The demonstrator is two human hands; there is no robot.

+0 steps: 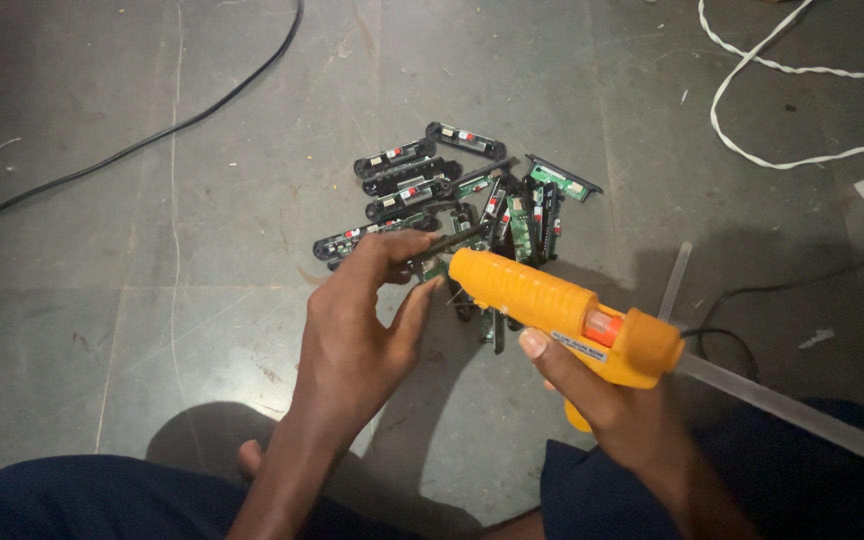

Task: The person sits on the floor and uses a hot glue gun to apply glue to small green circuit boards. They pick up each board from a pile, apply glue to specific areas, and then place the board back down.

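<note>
Knees: dark blue trousers (72, 500) fill the bottom edge.
Right hand (612, 400): fingers clenched round an orange glue gun (562, 315), clear glue stick (792, 410) trailing behind.
Left hand (362, 330): fingers pinch a small black module (442, 245) touching the gun's nozzle.
Floor (152, 250): grey; a pile of green circuit boards (452, 195) lies just beyond.
Far: black cable (152, 135), white cord (782, 70).

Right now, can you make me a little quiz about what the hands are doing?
1. True or false: the right hand holds an orange glue gun.
2. What does the left hand pinch? A) white cord B) a small black circuit module C) a spoon
3. Where does the pile of modules lie?

Key: 1 true. 2 B. 3 On the grey floor, just beyond the hands.
</note>
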